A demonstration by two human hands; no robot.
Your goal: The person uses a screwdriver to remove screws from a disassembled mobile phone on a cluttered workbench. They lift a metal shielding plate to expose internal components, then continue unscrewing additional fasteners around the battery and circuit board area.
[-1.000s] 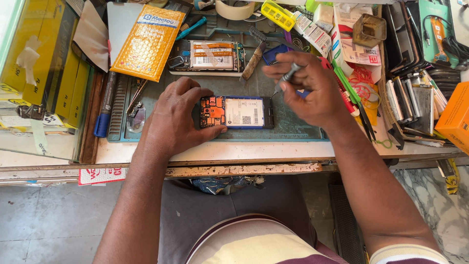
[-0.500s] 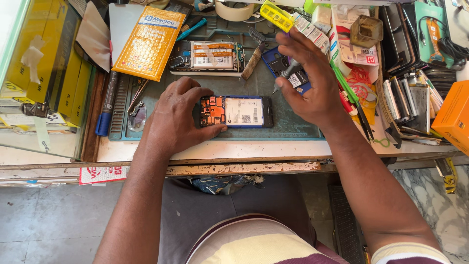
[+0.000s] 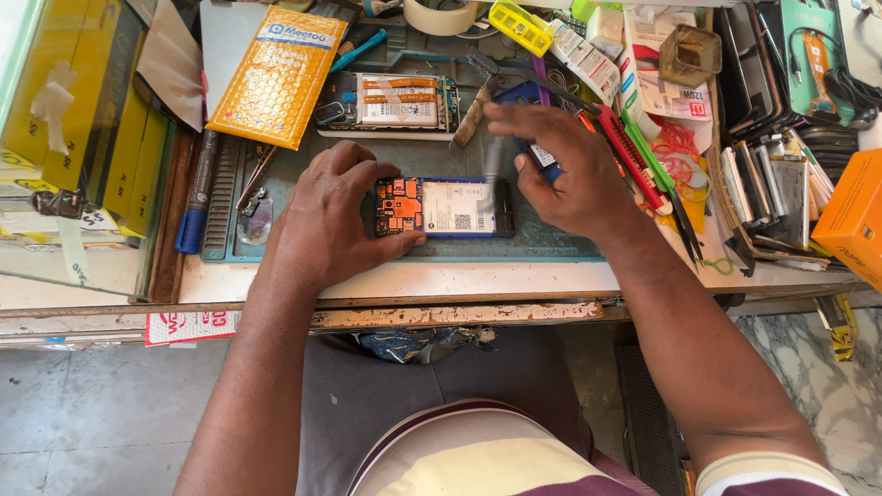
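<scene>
We see the left hand (image 3: 323,216) curled, palm down, its fingertips pressing the orange-boarded end of the opened blue-framed smartphone (image 3: 446,208), which lies flat on the grey-green ribbed work mat (image 3: 551,241). The right hand (image 3: 562,170) hovers at the phone's three o'clock end, fingers pinched around a thin grey tool (image 3: 491,174) that is blurred, its tip over the phone's dark right edge; we cannot tell whether it touches. Under that hand shows a small blue object, partly hidden. At twelve o'clock from the phone lies a second opened phone with a white battery and orange strips (image 3: 390,101). At ten o'clock rests a yellow padded bubble envelope (image 3: 276,78). At nine o'clock, beyond the mat's edge, lies a blue marker pen (image 3: 195,197). At two o'clock sit red and green hand tools (image 3: 648,152).
</scene>
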